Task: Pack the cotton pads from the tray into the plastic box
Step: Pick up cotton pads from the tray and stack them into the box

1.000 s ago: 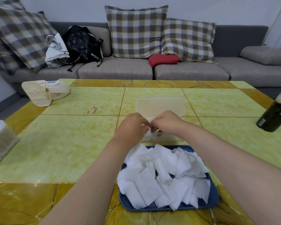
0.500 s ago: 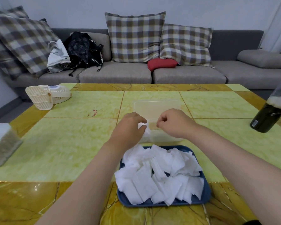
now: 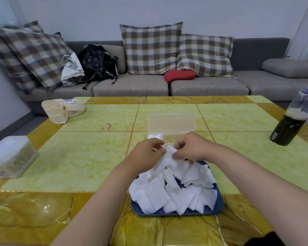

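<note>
A blue tray (image 3: 219, 205) near the table's front edge holds a loose heap of white cotton pads (image 3: 174, 189). Just behind it stands the clear plastic box (image 3: 170, 124) with its lid up; a few white pads (image 3: 155, 135) show in its left end. My left hand (image 3: 146, 153) and my right hand (image 3: 192, 148) meet over the far edge of the tray. Both pinch the same white pad (image 3: 169, 154) at the top of the heap, fingers curled on it. The box's near wall is partly hidden behind my hands.
A dark bottle (image 3: 290, 126) stands at the right on the yellow tiled table (image 3: 78, 157). A small cream fan (image 3: 60, 110) lies at the far left, and a white box (image 3: 9, 155) sits at the left edge. A grey sofa with cushions is behind.
Both hands have drawn back from the box toward the tray and come together again on a pad from the heap. The view has tilted up a little.
</note>
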{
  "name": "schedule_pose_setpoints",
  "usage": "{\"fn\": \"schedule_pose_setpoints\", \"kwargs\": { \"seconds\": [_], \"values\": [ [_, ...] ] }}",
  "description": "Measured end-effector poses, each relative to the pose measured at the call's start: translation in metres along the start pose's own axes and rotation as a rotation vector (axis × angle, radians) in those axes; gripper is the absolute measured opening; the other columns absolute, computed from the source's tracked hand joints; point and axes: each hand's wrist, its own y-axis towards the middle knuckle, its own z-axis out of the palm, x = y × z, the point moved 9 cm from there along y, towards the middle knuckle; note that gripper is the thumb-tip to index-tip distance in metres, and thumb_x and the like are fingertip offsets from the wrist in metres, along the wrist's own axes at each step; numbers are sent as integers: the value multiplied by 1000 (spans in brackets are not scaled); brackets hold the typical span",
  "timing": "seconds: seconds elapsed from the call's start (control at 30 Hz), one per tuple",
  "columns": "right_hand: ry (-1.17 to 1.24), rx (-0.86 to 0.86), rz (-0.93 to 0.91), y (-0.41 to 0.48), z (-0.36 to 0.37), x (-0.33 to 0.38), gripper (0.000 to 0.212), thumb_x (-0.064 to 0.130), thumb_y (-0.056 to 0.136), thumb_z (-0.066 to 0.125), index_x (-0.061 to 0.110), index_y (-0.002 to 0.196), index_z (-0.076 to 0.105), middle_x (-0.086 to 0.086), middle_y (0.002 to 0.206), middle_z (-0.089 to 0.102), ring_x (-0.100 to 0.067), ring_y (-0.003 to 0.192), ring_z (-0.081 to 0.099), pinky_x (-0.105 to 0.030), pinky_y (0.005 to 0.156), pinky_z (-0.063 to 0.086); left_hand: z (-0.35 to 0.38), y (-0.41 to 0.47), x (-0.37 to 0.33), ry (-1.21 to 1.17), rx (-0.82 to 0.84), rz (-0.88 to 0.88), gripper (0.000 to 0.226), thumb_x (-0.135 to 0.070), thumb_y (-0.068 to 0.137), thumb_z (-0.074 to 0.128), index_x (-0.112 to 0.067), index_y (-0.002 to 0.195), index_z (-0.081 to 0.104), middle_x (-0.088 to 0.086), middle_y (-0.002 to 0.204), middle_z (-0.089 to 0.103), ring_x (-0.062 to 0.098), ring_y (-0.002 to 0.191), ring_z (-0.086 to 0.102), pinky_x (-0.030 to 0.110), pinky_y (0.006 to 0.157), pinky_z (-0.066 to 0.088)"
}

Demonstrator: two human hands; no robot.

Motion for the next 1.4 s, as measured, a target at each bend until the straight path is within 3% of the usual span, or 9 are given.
{"fn": "schedule_pose_setpoints", "kwargs": {
  "seconds": [0.2,0.33,0.57,0.83,1.0,1.17,1.23,1.33,1.4],
  "values": [
    [319,-63,2,-7,-17,-11,12,17,88,76,15,99,76,-3,80,70,-15,39,48,-18,41,33,3,-2,4,-250,47,-85,35,-52,92,62,-29,118,71,-12,114,70,7,103,64,35,95,53],
    [467,-66,55,-7,-14,-18,4,14,92,71,12,94,69,-5,81,65,-18,45,56,-20,40,24,5,-2,5,-421,68,-152,34,-42,84,77,-24,113,72,-7,104,75,9,96,69,25,82,53],
    [466,-87,117,-5,-12,-25,5,16,93,70,14,91,67,-2,84,68,-17,55,67,-24,42,27,3,-2,18,-407,54,-207,20,-20,85,78,-21,105,76,-1,88,73,8,74,64,18,69,49],
    [513,-86,91,-5,-18,-25,8,15,87,78,12,92,73,-1,76,69,-16,50,60,-22,40,28,12,-3,9,-332,97,-154,15,-25,92,68,-31,105,72,-1,87,66,14,74,57,24,72,46],
    [469,-90,96,-6,-16,-26,11,17,84,81,9,85,74,3,68,70,-16,49,59,-22,42,28,19,-5,6,-528,140,-246,39,-41,85,60,-14,108,76,0,95,73,19,85,64,32,88,52],
    [443,-71,74,-7,-12,-22,21,25,80,84,14,72,68,4,69,69,-15,51,57,-23,44,27,17,-3,6,-567,124,-187,29,-41,91,70,-14,102,77,6,99,78,18,86,69,33,89,56],
    [430,-65,38,-6,-9,-16,20,29,79,85,13,78,73,4,74,69,-14,53,56,-23,43,30,18,-2,9,-572,105,-188,32,-38,90,72,-8,101,76,10,95,77,18,81,66,34,89,57],
    [462,-70,34,-4,-9,-10,18,27,88,73,23,106,74,3,96,69,-14,65,54,-23,46,35,16,-1,13,-684,67,-239,29,-28,94,69,-2,106,74,16,102,76,22,84,69,37,89,58],
    [472,34,53,-5,-1,-9,26,20,90,65,28,114,71,1,103,69,-15,68,56,-24,46,35,17,-2,15,-815,77,-284,25,-24,97,66,-4,110,73,12,102,76,21,84,68,33,82,57]
  ]
}}
